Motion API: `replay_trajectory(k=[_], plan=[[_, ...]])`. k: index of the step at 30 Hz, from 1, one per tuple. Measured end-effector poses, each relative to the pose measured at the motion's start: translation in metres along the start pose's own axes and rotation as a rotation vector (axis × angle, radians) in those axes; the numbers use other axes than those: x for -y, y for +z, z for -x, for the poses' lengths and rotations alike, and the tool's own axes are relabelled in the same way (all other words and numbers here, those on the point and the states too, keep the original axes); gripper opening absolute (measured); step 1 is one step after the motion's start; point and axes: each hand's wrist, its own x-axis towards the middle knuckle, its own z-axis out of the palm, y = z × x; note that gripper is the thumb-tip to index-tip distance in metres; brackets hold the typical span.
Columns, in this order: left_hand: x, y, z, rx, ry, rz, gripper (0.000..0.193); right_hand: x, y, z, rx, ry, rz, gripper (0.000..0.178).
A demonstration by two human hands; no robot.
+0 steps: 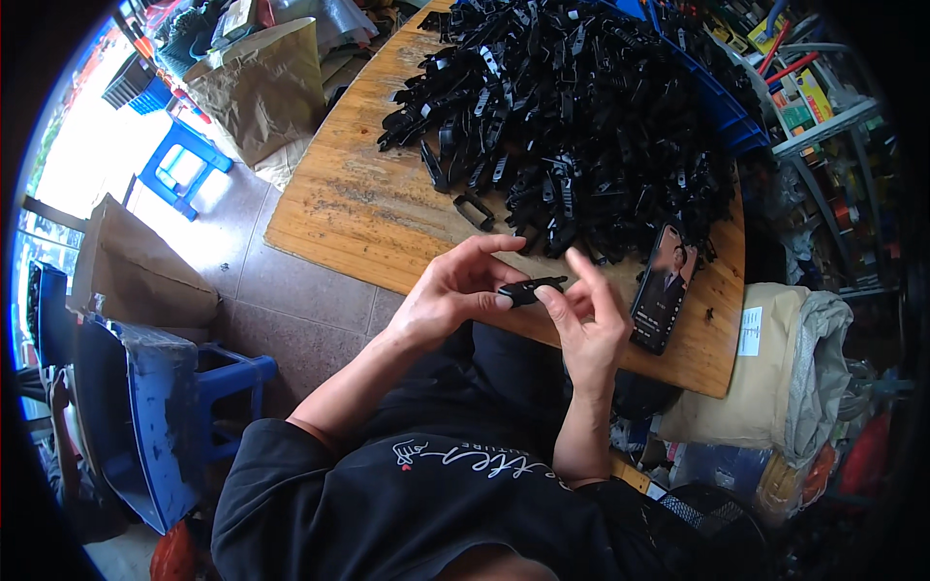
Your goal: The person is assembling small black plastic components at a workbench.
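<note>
A slim black part (529, 291) was held above the table's (334, 198) near edge, lying crosswise between both hands, right end angled slightly away; the left hand (448, 288) pinched its left end; the right hand's (593, 324) thumb met the other, forefinger lifted, its grip unclear to me.

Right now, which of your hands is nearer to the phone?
Right. The right hand is close beside the left edge of the phone; the left hand is farther left, holding a small black part.
</note>
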Motion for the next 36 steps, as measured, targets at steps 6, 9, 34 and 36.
replay_trajectory(k=[6, 9, 34, 36], plan=[[-0.007, -0.004, 0.017, -0.051, 0.074, 0.106, 0.045, 0.000, 0.023, 0.002, 0.231, 0.300, -0.766, 0.028], [-0.011, -0.022, 0.031, -0.221, 0.061, 0.166, 0.024, 0.008, 0.040, -0.018, 0.249, 0.126, -0.484, 0.022], [-0.004, 0.020, 0.010, -0.116, -0.036, -0.015, 0.027, -0.005, -0.004, 0.002, 0.097, -0.375, -0.280, 0.034], [-0.004, 0.024, 0.009, -0.131, -0.024, -0.064, 0.028, -0.005, -0.007, 0.002, 0.139, -0.408, -0.196, 0.032]])
